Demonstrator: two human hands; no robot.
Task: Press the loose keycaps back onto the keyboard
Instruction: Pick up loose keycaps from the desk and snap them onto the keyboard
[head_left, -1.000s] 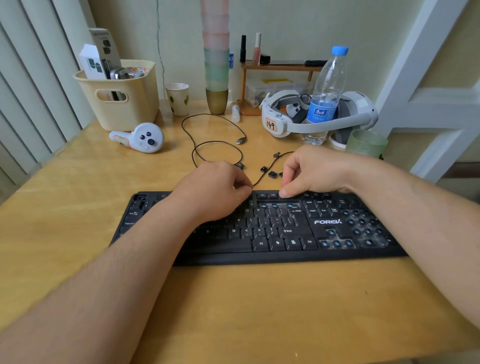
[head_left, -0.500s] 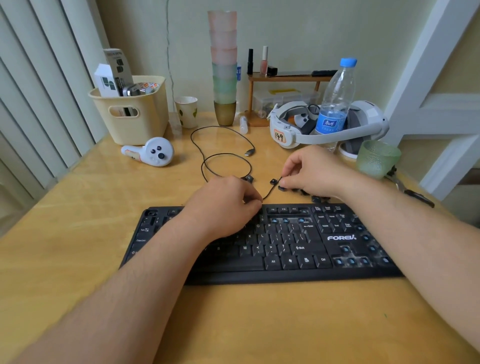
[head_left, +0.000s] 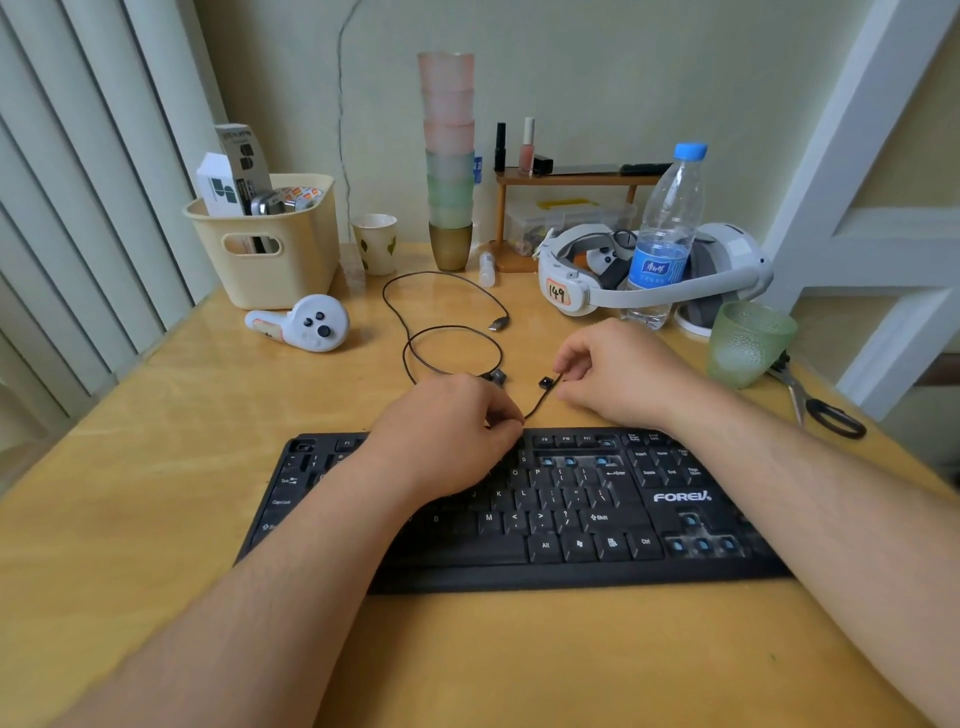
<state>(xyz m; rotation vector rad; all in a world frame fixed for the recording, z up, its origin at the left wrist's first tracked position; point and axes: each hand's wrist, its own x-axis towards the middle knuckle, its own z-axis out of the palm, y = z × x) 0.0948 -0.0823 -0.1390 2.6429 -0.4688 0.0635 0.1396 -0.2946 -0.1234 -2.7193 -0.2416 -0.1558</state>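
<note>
Right hand (head_left: 618, 371) behind the keyboard (head_left: 519, 514), fingers curled down to the worktop (head_left: 156, 467), tips just beside a loose keycap (head_left: 544, 383) and the thin black cable (head_left: 447, 332); cannot tell if anything is already pinched between thumb and finger. Left hand (head_left: 447, 431) resting over the top rows near the middle of the keyboard, fingers curled with the tips together at the upper edge; perhaps holding a small cap or the cable end, but hidden, so cannot tell. Another keycap (head_left: 497, 375) lying just behind the left hand, near the cable loop.

On the keyboard, most letter keys in place. Still bare, with blue stems showing: some positions in the number row right of the left hand, one in the function row, and the arrow cluster (head_left: 701, 540) at the lower right. Right end of the board partly hidden by the right forearm.

Judging from this, somewhere in the middle of the task: several caps left to fit, at least two still on the worktop.
</note>
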